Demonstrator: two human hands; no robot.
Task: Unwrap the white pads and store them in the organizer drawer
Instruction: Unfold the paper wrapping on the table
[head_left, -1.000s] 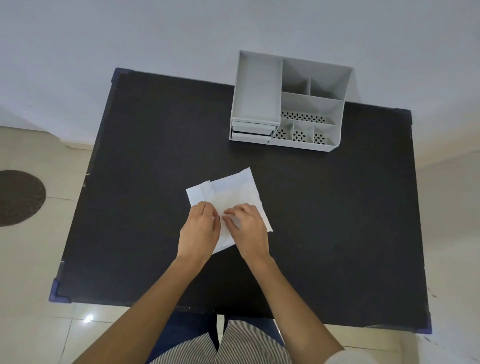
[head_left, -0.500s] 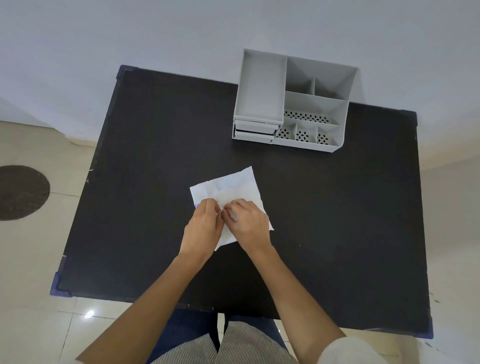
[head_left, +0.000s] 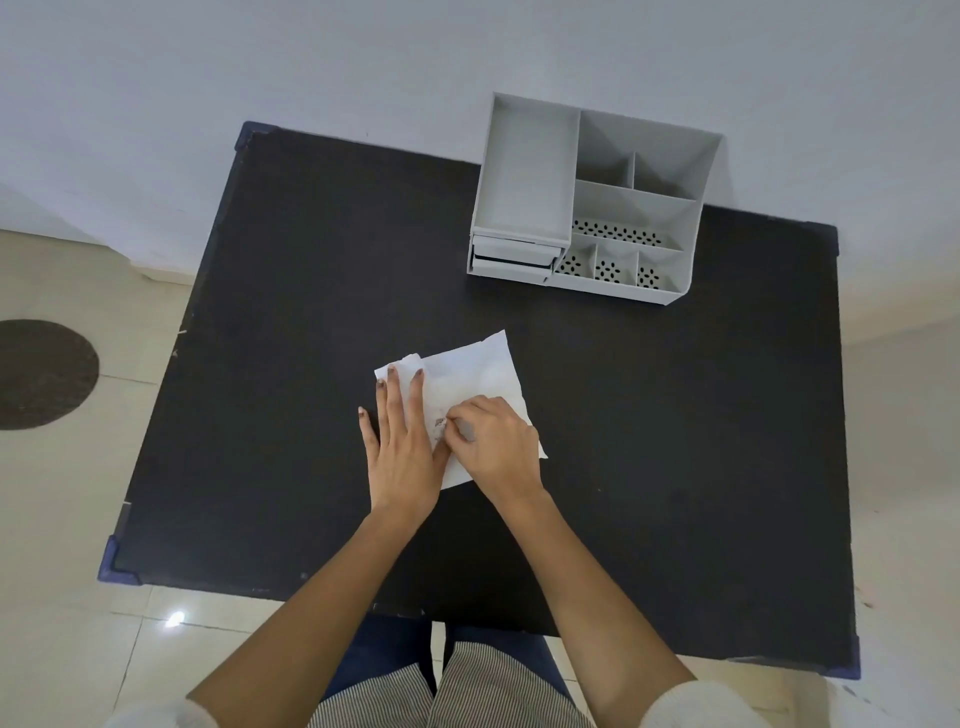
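A white wrapped pad (head_left: 475, 371) lies flat near the middle of the black table (head_left: 291, 322). My left hand (head_left: 402, 441) rests on the pad's left part, palm down, fingers spread and straight. My right hand (head_left: 496, 439) is curled over the pad's lower right part and pinches the wrapper near a small pinkish mark between thumb and fingers. A grey organizer (head_left: 597, 197) stands at the table's far edge; its small drawers (head_left: 511, 260) sit at the lower left front, shut or nearly so.
The organizer has a tall left bin and several open compartments with perforated floors on the right. A wall runs behind the table. Tiled floor with a dark round mat (head_left: 41, 374) lies to the left. My knees show below the near edge.
My left hand has gone from a pinch beside the right hand to lying flat with fingers stretched over the pad's left side. The right hand keeps its pinch.
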